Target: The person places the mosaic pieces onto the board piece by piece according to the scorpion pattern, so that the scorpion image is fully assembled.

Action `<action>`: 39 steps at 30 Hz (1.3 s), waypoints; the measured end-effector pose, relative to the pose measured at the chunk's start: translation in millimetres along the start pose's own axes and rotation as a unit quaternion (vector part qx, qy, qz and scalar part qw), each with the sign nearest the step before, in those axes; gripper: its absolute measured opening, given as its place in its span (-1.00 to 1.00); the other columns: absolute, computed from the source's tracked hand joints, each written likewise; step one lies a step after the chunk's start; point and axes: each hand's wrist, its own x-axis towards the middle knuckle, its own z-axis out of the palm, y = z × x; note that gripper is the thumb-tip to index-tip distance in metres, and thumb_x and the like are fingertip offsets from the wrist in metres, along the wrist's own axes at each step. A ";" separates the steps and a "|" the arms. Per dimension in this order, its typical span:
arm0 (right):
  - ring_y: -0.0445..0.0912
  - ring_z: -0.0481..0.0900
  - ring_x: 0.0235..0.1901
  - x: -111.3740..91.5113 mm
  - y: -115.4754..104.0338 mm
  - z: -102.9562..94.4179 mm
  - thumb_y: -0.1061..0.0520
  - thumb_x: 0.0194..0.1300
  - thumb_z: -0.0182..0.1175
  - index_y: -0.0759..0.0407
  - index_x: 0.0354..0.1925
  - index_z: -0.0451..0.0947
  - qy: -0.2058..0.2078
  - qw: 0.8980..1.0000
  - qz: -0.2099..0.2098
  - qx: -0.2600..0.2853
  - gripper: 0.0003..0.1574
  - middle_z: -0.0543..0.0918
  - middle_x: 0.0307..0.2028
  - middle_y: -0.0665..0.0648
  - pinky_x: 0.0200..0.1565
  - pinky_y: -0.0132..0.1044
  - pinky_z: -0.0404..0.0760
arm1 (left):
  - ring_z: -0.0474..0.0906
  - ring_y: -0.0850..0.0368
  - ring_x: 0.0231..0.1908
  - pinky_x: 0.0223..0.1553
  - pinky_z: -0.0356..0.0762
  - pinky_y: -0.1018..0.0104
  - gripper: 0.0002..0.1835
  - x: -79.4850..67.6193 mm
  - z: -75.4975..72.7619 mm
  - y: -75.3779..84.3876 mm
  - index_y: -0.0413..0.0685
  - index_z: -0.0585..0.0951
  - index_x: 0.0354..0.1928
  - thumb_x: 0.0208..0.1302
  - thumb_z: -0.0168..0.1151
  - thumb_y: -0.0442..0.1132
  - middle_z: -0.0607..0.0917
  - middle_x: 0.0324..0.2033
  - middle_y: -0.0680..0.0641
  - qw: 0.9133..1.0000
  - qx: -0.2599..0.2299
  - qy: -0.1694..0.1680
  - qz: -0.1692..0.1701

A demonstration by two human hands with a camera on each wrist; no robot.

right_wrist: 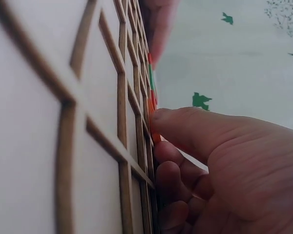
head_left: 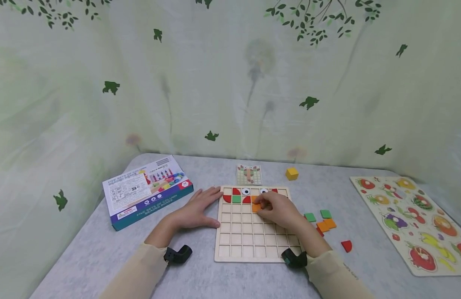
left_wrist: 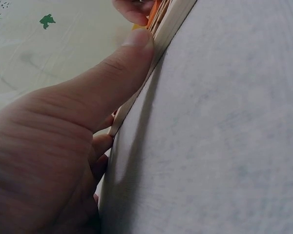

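A wooden grid board [head_left: 235,239] lies flat on the table with red, green, orange and eye-patterned tiles in its upper rows. My left hand [head_left: 198,206] rests at the board's left edge, fingers spread, and in the left wrist view its thumb [left_wrist: 112,68] touches the wooden side. Over the upper middle of the grid, my right hand [head_left: 280,209] pinches an orange square tile [head_left: 256,207] between thumb and fingers. Thumb and fingertips meet at the orange edge in the right wrist view. Part of the top right of the board is hidden under this hand.
Loose green [head_left: 325,214], orange [head_left: 330,223] and red [head_left: 347,246] tiles lie right of the board. Behind it are a pattern card [head_left: 249,175] and a yellow cube [head_left: 291,174]. A bead-set box [head_left: 148,189] sits left, a fruit puzzle board [head_left: 413,220] far right.
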 end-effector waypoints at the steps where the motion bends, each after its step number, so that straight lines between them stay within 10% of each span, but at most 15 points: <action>1: -0.14 0.46 -0.29 -0.1 0.6 -0.2 0.11 0.21 0.39 -0.12 -0.18 0.66 0.001 1.000 -0.002 0.003 -0.81 0.55 -0.35 -0.07 -0.16 -0.27 0.49 | -0.18 -0.12 0.60 0.57 -0.39 -0.21 0.07 0.2 -0.1 -0.3 0.00 0.16 0.56 0.10 0.43 0.23 0.06 0.59 -0.08 1.000 0.001 0.000 0.001; 31: -0.13 0.57 -0.32 -14.4 5.3 -24.4 0.08 0.39 0.25 -0.03 0.08 0.66 -0.103 0.993 -0.032 0.054 -0.69 0.69 -0.11 -0.01 -0.29 -0.35 0.58 | -0.19 -0.12 0.60 0.58 -0.39 -0.19 0.08 -3.0 1.2 -1.8 0.01 0.15 0.56 0.09 0.44 0.23 0.06 0.59 -0.08 1.000 0.000 0.002 -0.014; 39: -0.13 0.59 -0.17 -31.4 18.7 -44.2 0.06 0.40 0.23 -0.06 0.10 0.63 -0.071 0.996 -0.024 0.043 -0.68 0.69 -0.01 -0.01 -0.19 -0.29 0.62 | -0.19 -0.12 0.61 0.58 -0.40 -0.18 0.07 0.2 1.7 -2.9 0.04 0.15 0.56 0.11 0.42 0.25 0.06 0.59 -0.07 1.000 0.006 0.002 -0.002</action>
